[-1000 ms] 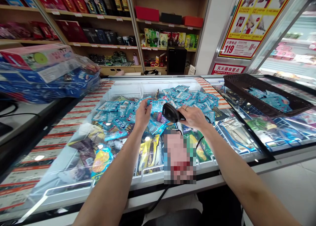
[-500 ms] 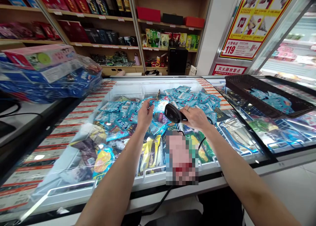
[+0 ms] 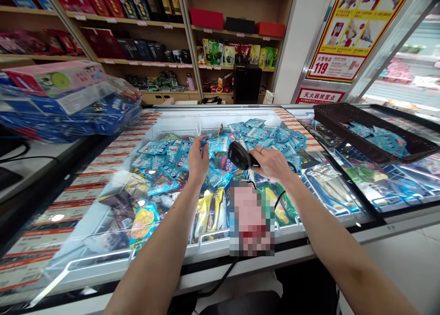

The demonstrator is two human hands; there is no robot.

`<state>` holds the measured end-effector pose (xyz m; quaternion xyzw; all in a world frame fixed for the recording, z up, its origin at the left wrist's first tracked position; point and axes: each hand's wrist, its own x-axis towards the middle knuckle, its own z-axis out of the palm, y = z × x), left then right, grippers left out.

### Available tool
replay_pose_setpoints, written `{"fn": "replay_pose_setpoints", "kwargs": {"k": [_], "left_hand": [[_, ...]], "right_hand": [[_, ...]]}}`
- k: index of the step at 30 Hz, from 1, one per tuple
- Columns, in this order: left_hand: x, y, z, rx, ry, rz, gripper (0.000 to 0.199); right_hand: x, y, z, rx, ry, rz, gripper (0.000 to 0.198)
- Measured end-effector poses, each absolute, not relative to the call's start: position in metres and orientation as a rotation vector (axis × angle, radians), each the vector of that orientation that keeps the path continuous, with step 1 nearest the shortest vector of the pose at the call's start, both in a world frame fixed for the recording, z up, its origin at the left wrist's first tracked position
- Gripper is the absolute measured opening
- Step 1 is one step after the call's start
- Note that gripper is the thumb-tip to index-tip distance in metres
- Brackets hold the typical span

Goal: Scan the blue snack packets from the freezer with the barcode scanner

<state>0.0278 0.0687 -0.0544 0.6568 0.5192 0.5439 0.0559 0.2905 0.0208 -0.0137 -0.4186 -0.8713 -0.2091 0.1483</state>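
Observation:
My right hand [image 3: 270, 161] is wrapped round the handle of a black barcode scanner [image 3: 239, 156], whose head points left. A cable runs down from it. Between the fingers of my left hand [image 3: 198, 159] is a small blue packet [image 3: 218, 144], held by its left end just left of the scanner head. Below both hands, many more blue packets [image 3: 257, 132] lie in loose heaps over the freezer. Yellow ice cream wrappers [image 3: 209, 209] show nearer to me, beside a blurred-out pinkish rectangle [image 3: 250, 209].
A dark brown basket [image 3: 421, 151] with more blue packets stands at the right. Plastic-wrapped boxes [image 3: 68, 106] are stacked at the left. Price labels [image 3: 92, 173] line the freezer's left side. Behind it, shelves [image 3: 154, 24] hold bottles, boxes and pouches.
The blue packet in my left hand has shifted slightly left and its face has turned. The scanner has moved a little left and down in my right hand.

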Motion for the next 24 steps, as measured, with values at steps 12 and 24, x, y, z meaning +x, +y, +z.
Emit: {"fn": "replay_pose_setpoints", "kwargs": {"k": [12, 24], "left_hand": [[0.031, 0.064, -0.049, 2.060, 1.612, 1.593, 0.034], [0.023, 0.062, -0.049, 1.668, 2.086, 1.898, 0.046]], "right_hand": [[0.287, 0.017, -0.010, -1.192, -2.488, -0.614, 0.037], [0.306, 0.027, -0.027, -1.439, -2.379, -0.519, 0.033]]}}
